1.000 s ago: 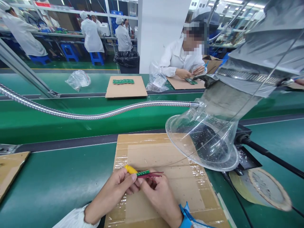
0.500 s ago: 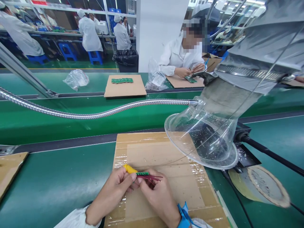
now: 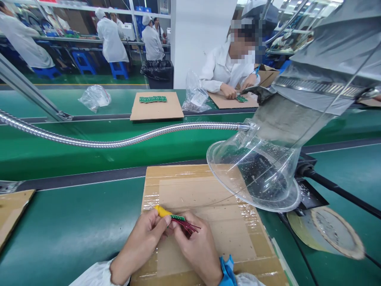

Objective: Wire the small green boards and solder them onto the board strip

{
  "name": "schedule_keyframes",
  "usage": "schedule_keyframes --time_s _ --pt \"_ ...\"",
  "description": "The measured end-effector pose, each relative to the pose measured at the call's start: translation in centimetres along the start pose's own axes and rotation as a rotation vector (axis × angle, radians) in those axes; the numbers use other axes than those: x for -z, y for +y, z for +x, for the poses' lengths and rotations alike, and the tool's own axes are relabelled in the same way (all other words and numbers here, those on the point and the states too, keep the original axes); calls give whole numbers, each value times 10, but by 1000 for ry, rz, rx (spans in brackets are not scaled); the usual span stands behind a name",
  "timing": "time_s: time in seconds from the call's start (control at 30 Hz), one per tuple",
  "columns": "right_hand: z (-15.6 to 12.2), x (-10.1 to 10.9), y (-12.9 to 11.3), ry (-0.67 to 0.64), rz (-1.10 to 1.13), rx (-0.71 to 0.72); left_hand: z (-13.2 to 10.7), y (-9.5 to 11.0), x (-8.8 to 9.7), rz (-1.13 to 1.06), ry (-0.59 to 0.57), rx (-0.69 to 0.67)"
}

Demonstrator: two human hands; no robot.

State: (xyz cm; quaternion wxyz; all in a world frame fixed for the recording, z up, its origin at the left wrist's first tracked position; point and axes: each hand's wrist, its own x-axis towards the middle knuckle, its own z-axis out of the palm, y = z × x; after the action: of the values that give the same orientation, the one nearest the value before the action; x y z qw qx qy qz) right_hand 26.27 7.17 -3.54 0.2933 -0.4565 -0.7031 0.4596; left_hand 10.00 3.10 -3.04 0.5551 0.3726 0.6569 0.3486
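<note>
Near row, left to right: a smooth green counter (image 3: 68,222) is carrying a brown corrugated cardboard sheet (image 3: 205,190), its surface glossy and crinkled under clear packing tape. The person's left hand (image 3: 139,244) is clamped on a yellow tapered piece (image 3: 162,211), with the fingers curled around it. Just beside that piece, a narrow green circuit-board strip (image 3: 177,217) is being held above the cardboard, with thin red wires (image 3: 189,227) fanning out from it. The right hand (image 3: 198,252) is closed on the strip and wires, close against the left hand. A bright blue wrist strap (image 3: 228,271) is circling the right wrist. A ribbed steel gooseneck (image 3: 149,133) is running across to a transparent flared plastic hood (image 3: 253,178), which is joined to a grey fabric duct (image 3: 309,87).

Far row, left to right: a crumpled clear plastic bag (image 3: 94,98) is lying on the counter, a flat cardboard square (image 3: 156,113) is carrying a row of green boards (image 3: 153,99), and a seated co-worker (image 3: 226,67) in a white coat is handling a green board (image 3: 241,99).
</note>
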Motion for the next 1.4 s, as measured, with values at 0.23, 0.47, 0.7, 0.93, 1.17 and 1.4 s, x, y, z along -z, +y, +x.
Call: schedule_keyframes --time_s 0.23,0.47,0.7,0.93,1.17,1.4 --pt "0 -5 3 29 0 -5 2 -6 -1 2 56 -6" --pt "4 1 1 -39 152 -57 2 4 10 -45 -68 23" --pt "6 5 -3 -15 165 -59 9 -9 14 -52 -87 86" --pt "6 8 -8 -58 203 -82 10 0 14 -53 -92 144" --pt "7 8 -8 -67 128 -10 10 2 15 -58 -100 134" --pt "5 3 -4 -51 80 -57 8 -2 15 -33 -106 99"
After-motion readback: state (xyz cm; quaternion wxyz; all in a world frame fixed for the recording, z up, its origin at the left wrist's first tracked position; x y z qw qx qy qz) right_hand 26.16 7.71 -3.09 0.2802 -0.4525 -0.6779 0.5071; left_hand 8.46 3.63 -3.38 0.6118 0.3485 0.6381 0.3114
